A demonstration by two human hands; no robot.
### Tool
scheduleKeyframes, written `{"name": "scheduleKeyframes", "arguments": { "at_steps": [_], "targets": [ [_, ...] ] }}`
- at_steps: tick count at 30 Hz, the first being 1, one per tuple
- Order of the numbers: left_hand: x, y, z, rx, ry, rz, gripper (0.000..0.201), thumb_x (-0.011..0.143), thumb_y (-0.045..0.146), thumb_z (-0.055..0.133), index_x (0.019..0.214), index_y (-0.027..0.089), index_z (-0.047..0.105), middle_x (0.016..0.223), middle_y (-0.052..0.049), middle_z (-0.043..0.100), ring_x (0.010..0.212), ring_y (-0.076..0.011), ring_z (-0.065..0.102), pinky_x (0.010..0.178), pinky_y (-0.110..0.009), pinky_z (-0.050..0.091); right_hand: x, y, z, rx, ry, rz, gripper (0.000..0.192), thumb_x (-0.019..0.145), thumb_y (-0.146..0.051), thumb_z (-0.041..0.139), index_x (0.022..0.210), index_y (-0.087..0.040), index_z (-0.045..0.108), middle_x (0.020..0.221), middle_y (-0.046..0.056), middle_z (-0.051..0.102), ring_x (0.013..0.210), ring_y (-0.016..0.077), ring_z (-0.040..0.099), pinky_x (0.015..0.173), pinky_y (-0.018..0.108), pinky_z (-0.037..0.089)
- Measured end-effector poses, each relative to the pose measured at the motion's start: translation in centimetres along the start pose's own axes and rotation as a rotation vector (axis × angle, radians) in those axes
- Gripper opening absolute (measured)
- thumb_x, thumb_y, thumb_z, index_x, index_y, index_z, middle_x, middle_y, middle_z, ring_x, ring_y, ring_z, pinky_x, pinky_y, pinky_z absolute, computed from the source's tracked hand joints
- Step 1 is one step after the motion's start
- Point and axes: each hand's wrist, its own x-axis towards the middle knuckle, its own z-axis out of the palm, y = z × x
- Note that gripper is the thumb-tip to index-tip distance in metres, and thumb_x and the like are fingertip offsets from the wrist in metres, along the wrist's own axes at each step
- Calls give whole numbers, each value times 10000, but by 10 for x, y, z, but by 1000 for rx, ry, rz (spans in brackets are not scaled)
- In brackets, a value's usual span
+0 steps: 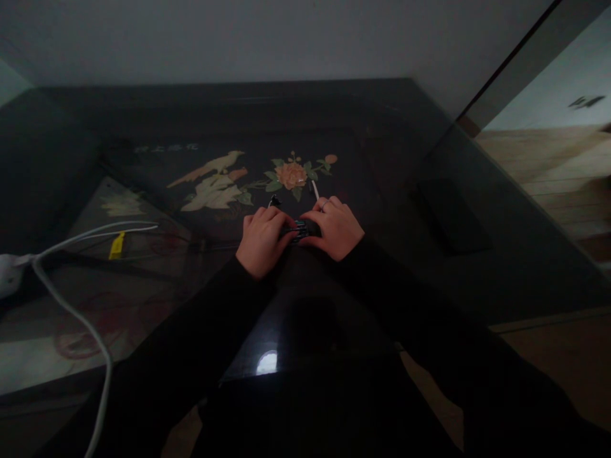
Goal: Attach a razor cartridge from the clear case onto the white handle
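Looks like a dimly lit room in a home. Shows as much through a dark, glass-topped counter [405, 152] in front of a plain wall [238, 41], decorated like household furniture with an ornamental bird [217, 164] and a large pinkish flower [290, 175], plus wood-plank floor [529, 162] at far right and a white cable [107, 369] trailing at left.

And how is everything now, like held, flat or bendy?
Left hand: curled, gripping
Right hand: curled, gripping
Small dark object: held by both hands
Pale strip: poking past right hand
White cable: loosely curved
White block: cable attached
Yellow tag: beside cable
Dark slab: lying flat
Glass tabletop: shiny
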Motion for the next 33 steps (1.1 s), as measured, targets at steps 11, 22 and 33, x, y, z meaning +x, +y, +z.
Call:
{"name": "scheduleKeyframes", "arguments": {
  "at_steps": [11, 22, 33],
  "targets": [
    [-1, -2, 2, 52, 40, 43, 123, 863, 297, 584, 930, 207, 632, 971, -62, 641, 975, -264, 528, 810, -384, 325, 0, -1, -1, 1, -24, 16, 400, 730, -405, 742, 1059, -185, 687, 1049, 105, 607, 1001, 280, 483, 754, 358, 352],
    [-2, -2, -1, 40, 109, 61, 104, 846, 318, 612, 872, 225, 650, 922, -51, 674, 938, -251, 559, 817, -393, 352, 0, -3, -2, -14, -22, 23, 390, 743, -412, 727, 1061, -190, 686, 1044, 106, 609, 981, 269, 478, 728, 345, 341],
    [3, -4, -16, -568, 227, -125, 118, 754, 280, 677, 785, 167, 686, 751, -22, 679, 686, -149, 596, 654, -273, 455, -2, -4, -2, -27, -1, -4, 373, 765, -414, 703, 1059, -185, 685, 1029, 107, 605, 965, 269, 479, 731, 349, 339]
  ]
}}
